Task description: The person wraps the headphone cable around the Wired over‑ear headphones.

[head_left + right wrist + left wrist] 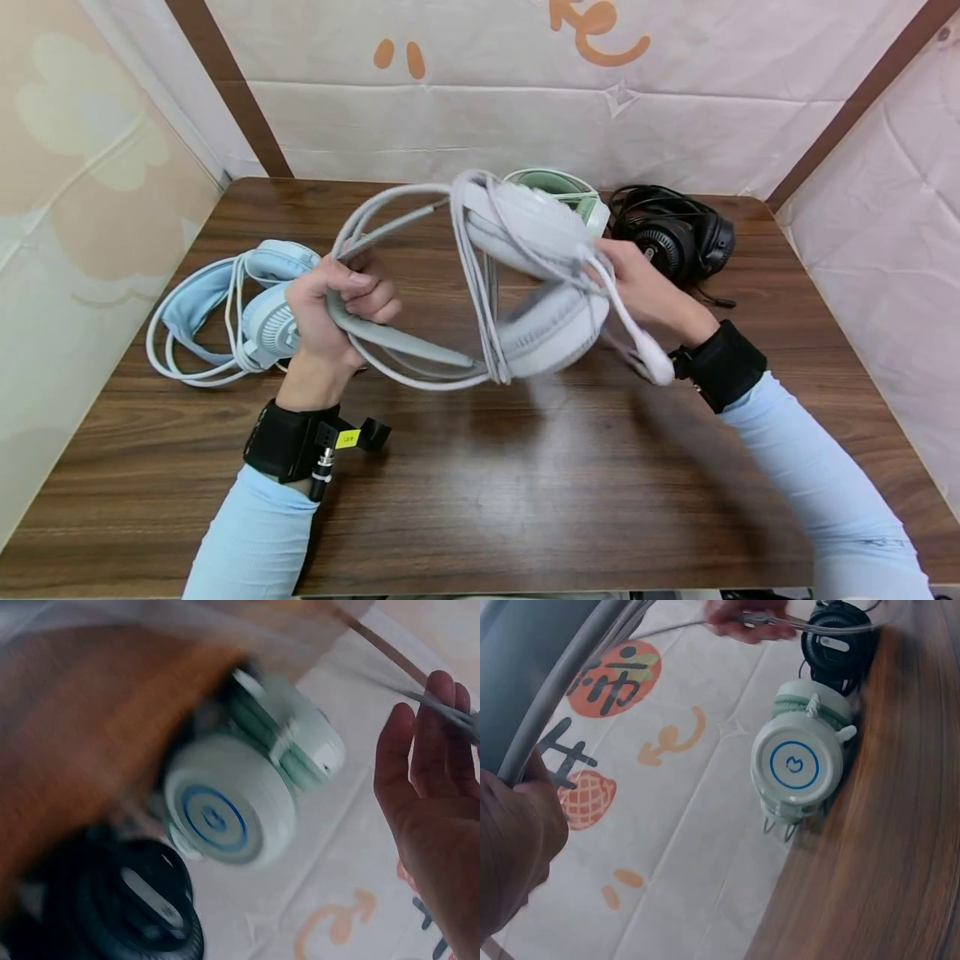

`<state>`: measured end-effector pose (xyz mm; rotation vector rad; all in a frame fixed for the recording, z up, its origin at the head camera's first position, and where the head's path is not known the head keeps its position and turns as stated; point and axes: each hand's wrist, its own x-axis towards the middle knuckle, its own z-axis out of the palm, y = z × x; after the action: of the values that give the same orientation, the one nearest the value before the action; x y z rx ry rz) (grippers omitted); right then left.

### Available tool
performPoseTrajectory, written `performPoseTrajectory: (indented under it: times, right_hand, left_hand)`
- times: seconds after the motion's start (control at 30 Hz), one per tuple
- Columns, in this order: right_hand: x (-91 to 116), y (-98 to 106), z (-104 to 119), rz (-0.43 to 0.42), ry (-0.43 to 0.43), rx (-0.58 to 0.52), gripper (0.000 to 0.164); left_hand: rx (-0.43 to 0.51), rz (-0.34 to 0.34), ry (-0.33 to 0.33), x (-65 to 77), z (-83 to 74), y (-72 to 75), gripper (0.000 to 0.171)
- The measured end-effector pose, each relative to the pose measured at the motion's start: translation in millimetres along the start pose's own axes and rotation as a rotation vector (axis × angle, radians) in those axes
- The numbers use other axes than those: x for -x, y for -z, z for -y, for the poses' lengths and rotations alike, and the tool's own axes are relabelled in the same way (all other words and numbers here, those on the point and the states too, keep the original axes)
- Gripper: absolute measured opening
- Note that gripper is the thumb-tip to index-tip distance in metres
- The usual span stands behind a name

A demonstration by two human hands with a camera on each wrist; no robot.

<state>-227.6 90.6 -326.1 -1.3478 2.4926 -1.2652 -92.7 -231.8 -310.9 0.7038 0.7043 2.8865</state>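
A pair of white-grey headphones [557, 329] hangs above the table, several turns of its cable [477, 275] wrapped around the headband and ear cups. My left hand [341, 304] grips the headband, its fingers curled around the padded arc; the left wrist view shows this hand [517, 847] at its edge. My right hand [637, 279] is at the far ear cup, partly hidden behind it, and holds the cable. In the right wrist view, the cable crosses the fingers of that hand [442, 795]. A white cable end [654, 360] dangles below, blurred.
Light blue headphones [277, 321] lie on the left of the wooden table [487, 508]. Green-and-white headphones [799, 757] stand at the back edge, with black headphones [667, 237] to their right. A printed fabric wall [450, 125] closes off the back.
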Motion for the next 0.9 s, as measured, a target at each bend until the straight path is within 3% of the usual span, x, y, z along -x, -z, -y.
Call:
performPoseTrajectory:
  times: [0.1, 0.2, 0.37, 0.5, 0.6, 0.7, 0.9]
  right_hand:
    - [6, -15, 3, 0.034, -0.075, -0.014, 0.015]
    - [8, -29, 11, 0.077, -0.117, -0.033, 0.015]
    - [13, -50, 27, 0.111, -0.011, 0.076, 0.016]
    - [21, -60, 42, 0.156, 0.041, 0.113, 0.014]
    - [26, -63, 54, 0.206, 0.064, 0.159, 0.011]
    - [33, -62, 66, 0.238, 0.118, 0.292, 0.009]
    - [41, -51, 87, 0.118, 0.356, 0.793, 0.003]
  left_hand:
    - [0.033, -0.140, -0.029, -3.0, -1.7, 2.6, 0.035]
    - [-0.010, -0.310, -0.062, -8.1, -2.0, 5.4, 0.037]
    - [-0.011, -0.605, -0.098, -16.5, -2.7, 10.6, 0.040]
    - [-0.013, -0.780, -0.137, -20.1, -2.0, 16.0, 0.039]
    - [-0.063, -0.852, -0.161, -19.8, -0.1, 20.7, 0.036]
    - [-0.130, -0.889, -0.171, -18.5, 1.7, 24.3, 0.032]
    - [-0.279, -0.894, -0.156, -17.2, 2.8, 23.9, 0.031]
